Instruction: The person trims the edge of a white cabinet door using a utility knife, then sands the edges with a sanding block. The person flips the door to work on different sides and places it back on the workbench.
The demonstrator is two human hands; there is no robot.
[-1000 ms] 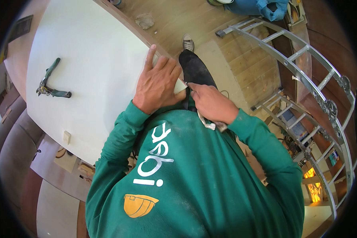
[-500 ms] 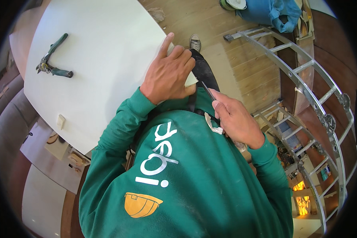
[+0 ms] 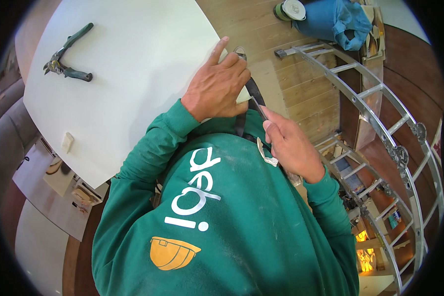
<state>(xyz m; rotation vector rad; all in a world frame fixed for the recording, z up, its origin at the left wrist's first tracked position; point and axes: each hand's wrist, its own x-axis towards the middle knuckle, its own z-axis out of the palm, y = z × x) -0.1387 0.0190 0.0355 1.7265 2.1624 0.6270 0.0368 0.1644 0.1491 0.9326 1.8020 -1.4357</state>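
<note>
A large white tabletop [image 3: 133, 59] spreads to the left and ends in a corner near my body. Over its right edge lies my left hand [image 3: 217, 84], index finger stretched along the edge and the other fingers curled down around it. My right hand [image 3: 296, 145] is closed around a tool with a narrow dark blade [image 3: 258, 108]; its handle is hidden in the palm. The blade's tip points at the white corner, close to my left thumb. Whether it touches cannot be made out. A torn whitish strip [image 3: 265, 152] hangs beside my right hand, against my green sweatshirt.
Green-handled snips [image 3: 66, 56] lie spread on the tabletop, with a small white block [image 3: 67, 142] nearer me. An aluminium ladder [image 3: 380, 93] stands on the right. Beyond it are a blue bag [image 3: 325, 22] and a bucket [image 3: 293, 10] on the wooden floor.
The view has shifted slightly. The blade's tip is now nearer the white corner and my left hand. Both hands keep much the same grip.
</note>
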